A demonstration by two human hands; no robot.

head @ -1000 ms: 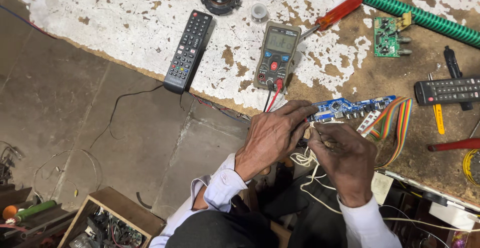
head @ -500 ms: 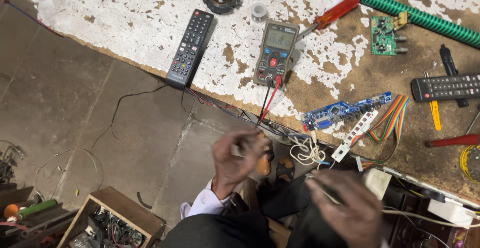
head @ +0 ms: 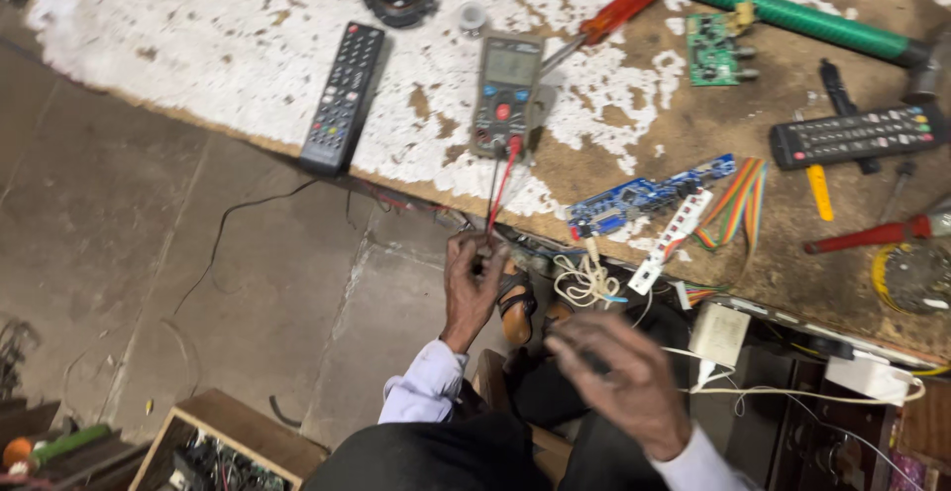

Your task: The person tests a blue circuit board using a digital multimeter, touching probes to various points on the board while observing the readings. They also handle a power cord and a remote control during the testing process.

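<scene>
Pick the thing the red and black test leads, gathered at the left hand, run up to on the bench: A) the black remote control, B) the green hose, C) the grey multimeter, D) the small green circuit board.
C: the red and black leads rise from the left hand into the bottom of the grey multimeter.

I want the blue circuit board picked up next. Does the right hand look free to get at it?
Probably yes. The right hand hangs low below the bench edge, and the blue circuit board lies at that edge. Only loose white wires lie between; whether the hand holds something is blurred.
</scene>
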